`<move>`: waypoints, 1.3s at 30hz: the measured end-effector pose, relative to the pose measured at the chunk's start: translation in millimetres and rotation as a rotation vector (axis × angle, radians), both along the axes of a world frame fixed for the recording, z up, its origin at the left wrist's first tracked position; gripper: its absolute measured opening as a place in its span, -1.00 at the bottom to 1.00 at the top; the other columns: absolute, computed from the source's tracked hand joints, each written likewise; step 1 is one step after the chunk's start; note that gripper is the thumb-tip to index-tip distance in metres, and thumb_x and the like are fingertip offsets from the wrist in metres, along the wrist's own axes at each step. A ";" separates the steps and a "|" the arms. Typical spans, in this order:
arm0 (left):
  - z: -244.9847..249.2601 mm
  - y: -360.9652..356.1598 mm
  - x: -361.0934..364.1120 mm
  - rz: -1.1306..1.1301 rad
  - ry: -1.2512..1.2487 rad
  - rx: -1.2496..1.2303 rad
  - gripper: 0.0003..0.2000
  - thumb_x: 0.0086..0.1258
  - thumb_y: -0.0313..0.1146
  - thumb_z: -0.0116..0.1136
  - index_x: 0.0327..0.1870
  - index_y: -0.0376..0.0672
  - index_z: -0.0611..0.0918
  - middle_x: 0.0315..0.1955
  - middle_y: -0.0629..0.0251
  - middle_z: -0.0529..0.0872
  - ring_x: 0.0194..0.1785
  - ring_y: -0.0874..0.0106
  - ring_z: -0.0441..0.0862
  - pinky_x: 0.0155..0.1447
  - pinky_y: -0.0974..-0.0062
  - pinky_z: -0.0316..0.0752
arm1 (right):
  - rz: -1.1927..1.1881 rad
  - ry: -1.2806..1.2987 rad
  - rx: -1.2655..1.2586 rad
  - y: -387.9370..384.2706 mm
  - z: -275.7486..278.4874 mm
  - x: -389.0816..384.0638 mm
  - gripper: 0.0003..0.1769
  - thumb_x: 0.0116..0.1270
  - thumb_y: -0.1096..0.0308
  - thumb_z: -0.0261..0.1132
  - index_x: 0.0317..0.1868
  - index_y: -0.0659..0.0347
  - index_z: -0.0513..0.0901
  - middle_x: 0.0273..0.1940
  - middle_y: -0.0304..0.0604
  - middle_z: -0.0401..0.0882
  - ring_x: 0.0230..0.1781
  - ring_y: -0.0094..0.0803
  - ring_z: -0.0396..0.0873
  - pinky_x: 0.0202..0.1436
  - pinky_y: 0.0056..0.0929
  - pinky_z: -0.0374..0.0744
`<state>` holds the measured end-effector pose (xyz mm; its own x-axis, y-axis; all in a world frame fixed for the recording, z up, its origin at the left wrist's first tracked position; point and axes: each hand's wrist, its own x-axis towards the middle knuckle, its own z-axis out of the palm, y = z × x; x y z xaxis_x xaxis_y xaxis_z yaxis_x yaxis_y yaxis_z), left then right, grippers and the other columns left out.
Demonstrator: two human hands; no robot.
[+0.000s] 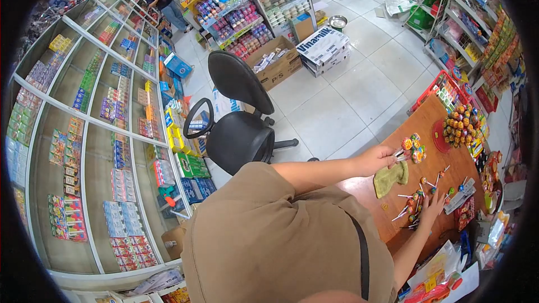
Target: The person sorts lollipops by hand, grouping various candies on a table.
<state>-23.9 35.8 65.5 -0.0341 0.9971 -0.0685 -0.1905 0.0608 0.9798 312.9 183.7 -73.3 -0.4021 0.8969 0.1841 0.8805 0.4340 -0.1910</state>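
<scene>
My left hand is closed around the sticks of a bunch of lollipops, their wrapped heads pointing away from my palm. It hovers by a crumpled green cloth on the wooden table. Lower down, my right hand spreads its fingers over the table, beside a loose pile of lollipops. A few more single lollipops lie just beyond its fingertips. On a red base at the far edge stands a round display packed with lollipops.
A black office chair stands on the tiled floor behind the table. Glass display cases line the left side. Cartons sit by the shelves, and a person is at the far aisle. Packaged goods crowd the table's near end.
</scene>
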 end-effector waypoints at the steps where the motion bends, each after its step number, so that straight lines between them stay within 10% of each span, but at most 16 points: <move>1: -3.9 0.6 0.9 0.013 -0.018 -0.003 -0.85 0.33 -0.39 -0.10 -0.31 -0.27 0.50 -0.50 0.45 0.49 -0.36 0.64 0.37 -0.23 0.64 0.30 | 0.009 -0.029 -0.023 -1.7 3.0 -7.3 -0.46 0.20 0.17 0.14 0.22 0.02 0.31 0.28 0.15 0.05 0.28 0.14 0.01 0.29 -0.08 0.08; 39: -25.6 -37.3 -65.1 0.231 -0.026 0.036 -0.82 0.37 -0.38 -0.13 -0.21 -0.31 0.48 -0.45 0.43 0.51 -0.33 0.63 0.39 -0.18 0.62 0.34 | -0.019 -0.020 -0.196 0.7 -3.1 -37.8 -0.45 0.13 0.32 0.17 0.16 0.25 0.31 0.20 0.21 0.15 0.23 0.16 0.07 0.29 -0.08 0.07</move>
